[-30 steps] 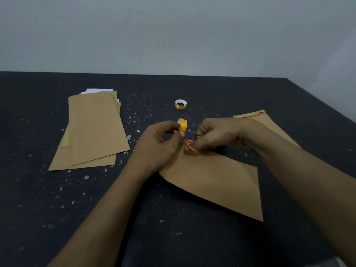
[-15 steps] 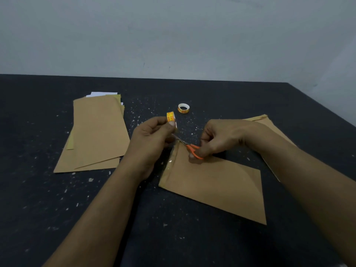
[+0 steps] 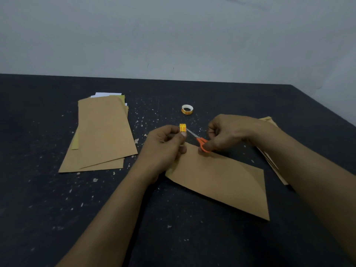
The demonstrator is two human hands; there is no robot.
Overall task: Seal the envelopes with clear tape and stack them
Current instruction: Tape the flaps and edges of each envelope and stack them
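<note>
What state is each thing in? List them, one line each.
Yellow tape roll: pinched in the left hand, off the table.
Orange scissors: gripped by the right hand, blades toward that roll.
Middle envelope: flat on the table.
Left envelope stack: flat, unevenly fanned.
Spare tape roll: lying flat, untouched.
Right envelopes: partly hidden by the right arm.

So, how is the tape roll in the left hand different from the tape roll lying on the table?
The held tape roll is pinched by the left hand; the table tape roll lies untouched farther back. The held one shows its outer band; the table one lies flat, hole up. Both are small with yellow-orange print.
</note>
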